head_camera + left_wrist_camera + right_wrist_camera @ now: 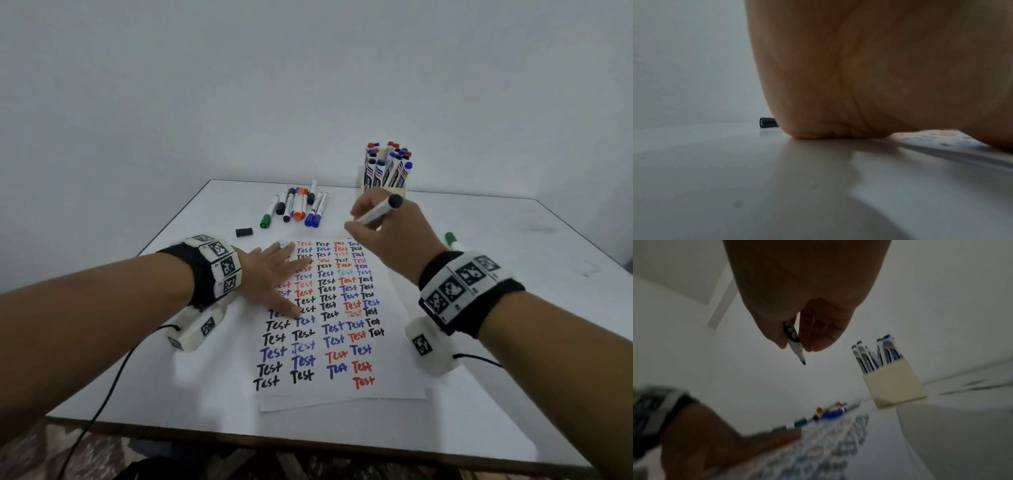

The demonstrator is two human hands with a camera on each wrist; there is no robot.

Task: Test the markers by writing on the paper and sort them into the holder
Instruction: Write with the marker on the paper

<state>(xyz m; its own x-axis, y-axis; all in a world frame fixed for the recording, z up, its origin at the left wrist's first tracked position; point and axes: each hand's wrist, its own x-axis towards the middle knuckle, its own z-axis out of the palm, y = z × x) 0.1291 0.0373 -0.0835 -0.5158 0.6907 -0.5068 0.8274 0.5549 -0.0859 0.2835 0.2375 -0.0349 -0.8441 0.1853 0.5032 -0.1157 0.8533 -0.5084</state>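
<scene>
Black marker (376,212) sits pinched in the fingers (816,344) of the right hand (387,236), uncapped, its bare tip (802,361) poking out below the fingertips and hanging in the air above the far end of the paper (335,308), not touching it. Its black rear end points up and away, toward the holder (383,186).

On the paper, the left hand (270,277) lies flat with its fingers straight and spread, holding nothing and pressing the sheet's left side onto the worktop (513,274). The sheet is filled with rows of the word "Test" in black, blue and red.

Beyond the paper's far left corner lies a loose black cap (244,232). Farther beyond the paper's far edge is a bunch of capped markers (296,207) lying side by side, with green, black, orange and blue caps. Beyond the far right corner of the paper stands the cream holder, crowded with upright markers. To the right of the paper, partly behind the right wrist, lies a green marker (451,240).
</scene>
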